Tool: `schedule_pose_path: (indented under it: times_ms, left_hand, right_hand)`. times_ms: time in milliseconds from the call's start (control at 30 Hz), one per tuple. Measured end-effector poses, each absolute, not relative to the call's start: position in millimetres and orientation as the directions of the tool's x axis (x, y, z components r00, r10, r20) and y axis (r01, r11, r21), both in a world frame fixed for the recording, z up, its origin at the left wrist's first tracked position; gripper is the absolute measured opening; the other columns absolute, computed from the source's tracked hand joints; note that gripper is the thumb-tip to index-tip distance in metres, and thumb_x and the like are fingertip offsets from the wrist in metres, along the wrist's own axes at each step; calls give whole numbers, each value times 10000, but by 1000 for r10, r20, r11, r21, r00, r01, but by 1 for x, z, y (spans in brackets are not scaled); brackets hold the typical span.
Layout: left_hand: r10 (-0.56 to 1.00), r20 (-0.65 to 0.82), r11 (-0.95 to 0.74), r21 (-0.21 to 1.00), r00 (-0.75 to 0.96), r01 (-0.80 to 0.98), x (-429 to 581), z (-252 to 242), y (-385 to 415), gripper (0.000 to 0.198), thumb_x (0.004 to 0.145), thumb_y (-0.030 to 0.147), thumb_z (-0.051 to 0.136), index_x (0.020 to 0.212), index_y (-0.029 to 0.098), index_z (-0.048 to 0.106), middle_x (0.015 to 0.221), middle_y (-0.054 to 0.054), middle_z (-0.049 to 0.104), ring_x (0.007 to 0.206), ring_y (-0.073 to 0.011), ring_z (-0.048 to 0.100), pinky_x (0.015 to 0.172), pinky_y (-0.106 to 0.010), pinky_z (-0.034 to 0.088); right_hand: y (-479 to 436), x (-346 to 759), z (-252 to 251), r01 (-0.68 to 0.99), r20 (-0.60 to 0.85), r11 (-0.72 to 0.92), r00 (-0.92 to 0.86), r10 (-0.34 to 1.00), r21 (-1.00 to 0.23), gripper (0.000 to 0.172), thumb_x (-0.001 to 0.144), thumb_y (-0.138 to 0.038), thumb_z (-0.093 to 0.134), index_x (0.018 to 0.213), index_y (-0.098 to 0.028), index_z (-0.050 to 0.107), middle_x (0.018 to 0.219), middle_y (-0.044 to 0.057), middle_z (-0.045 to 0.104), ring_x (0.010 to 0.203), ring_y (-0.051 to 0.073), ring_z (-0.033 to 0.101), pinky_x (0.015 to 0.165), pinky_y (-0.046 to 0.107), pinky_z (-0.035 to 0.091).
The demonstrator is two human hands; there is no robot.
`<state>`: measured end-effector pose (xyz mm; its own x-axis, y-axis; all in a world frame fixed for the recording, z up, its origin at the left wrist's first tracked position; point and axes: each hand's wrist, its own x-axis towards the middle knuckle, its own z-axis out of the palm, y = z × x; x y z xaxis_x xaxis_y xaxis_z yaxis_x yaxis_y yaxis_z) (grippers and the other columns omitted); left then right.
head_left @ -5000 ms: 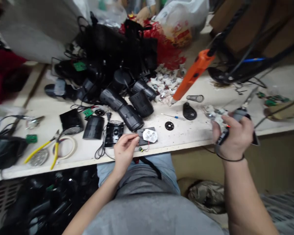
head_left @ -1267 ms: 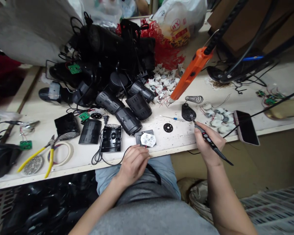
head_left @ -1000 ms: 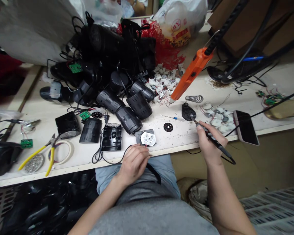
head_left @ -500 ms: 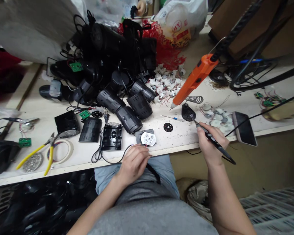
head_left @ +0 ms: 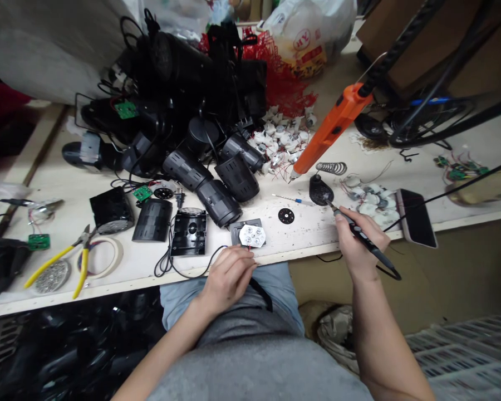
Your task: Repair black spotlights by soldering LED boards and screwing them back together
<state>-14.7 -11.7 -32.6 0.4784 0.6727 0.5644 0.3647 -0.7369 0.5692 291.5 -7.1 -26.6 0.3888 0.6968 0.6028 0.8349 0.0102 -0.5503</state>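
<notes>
Fingers (head_left: 241, 259) on both hands are closed on something, and the clutter spreads around them on the tabletop (head_left: 45, 181). At the far left, yellow-handled pliers (head_left: 60, 262) and a roll of tape (head_left: 104, 255) lie flat near the front edge, within reach but clear of the middle. A heap of black lamp housings (head_left: 200, 139) is pushed to the back, with a few opened black shells (head_left: 188, 233) laid nearer.

The left hand (head_left: 229, 277) rests at the front edge. Its fingertips are pinched together on what look like thin leads (head_left: 249, 250) running from the white LED disc (head_left: 252, 235), which sits on a dark square plate just beyond the knuckles. Held so, the disc is likely steadied against sliding. A small black disc (head_left: 286, 215) lies alone to its right.

The right hand (head_left: 359, 245) grips a slim black soldering pen (head_left: 365, 239) like a pencil, fingers wrapped tight near the front, probably for fine control. Its tip touches a black teardrop-shaped pad (head_left: 319, 190). Above that an orange tool (head_left: 329, 131) hangs by its cable, nose just off the tabletop. A phone (head_left: 416, 218) lies face up at the right, beside a cluster of small white parts (head_left: 371, 199).
</notes>
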Motion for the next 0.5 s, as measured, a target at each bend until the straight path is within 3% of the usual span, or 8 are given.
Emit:
schedule_pose_path:
  times_ms: [500]
  left_hand:
    - [670, 572, -741, 559, 473, 372, -15, -33, -11, 130, 931, 90, 646, 1033, 166, 620, 980, -70, 722, 932, -170, 684, 944, -373, 603]
  right_hand:
    - [-7, 294, -29, 789, 573, -56, 491, 655, -612, 250, 867, -356, 665, 941, -157, 797, 888, 108, 789, 797, 239, 749, 772, 353, 595]
